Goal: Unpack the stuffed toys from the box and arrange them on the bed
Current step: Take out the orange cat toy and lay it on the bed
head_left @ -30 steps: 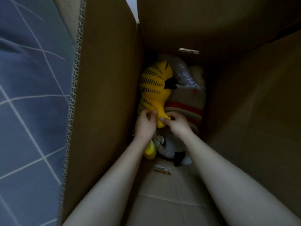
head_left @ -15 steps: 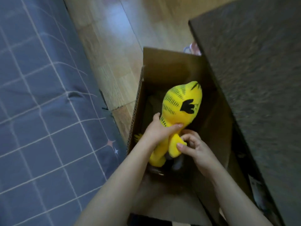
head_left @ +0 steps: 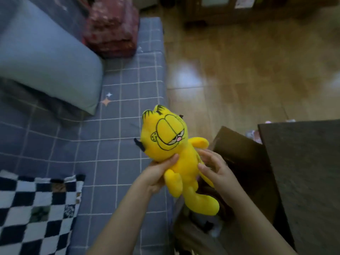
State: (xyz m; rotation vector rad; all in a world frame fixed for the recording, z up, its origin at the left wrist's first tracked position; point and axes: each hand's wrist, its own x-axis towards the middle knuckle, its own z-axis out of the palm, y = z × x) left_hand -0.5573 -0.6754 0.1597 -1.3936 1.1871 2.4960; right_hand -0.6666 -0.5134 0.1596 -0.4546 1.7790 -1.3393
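Note:
A yellow cat plush toy (head_left: 176, 153) with black stripes hangs in the air, face toward me, head tilted up to the left. My left hand (head_left: 158, 173) grips its body just under the head. My right hand (head_left: 215, 168) holds its right side between thumb and fingers. The toy is above the gap between the bed (head_left: 114, 144), covered in a blue grid sheet, and the open cardboard box (head_left: 239, 159) at the lower right. Dim shapes of other toys (head_left: 211, 227) lie deep in the box.
A light blue pillow (head_left: 46, 57) lies at the bed's upper left, a dark red folded bundle (head_left: 110, 26) behind it. A black-and-white checkered blanket (head_left: 36, 208) covers the near left corner. The box's big flap (head_left: 305, 181) stands at the right. Wooden floor (head_left: 239, 70) lies beyond.
Both hands have lifted the yellow cat toy out of the box and turned it face up toward me. My view has swung from the box's inside to the bed.

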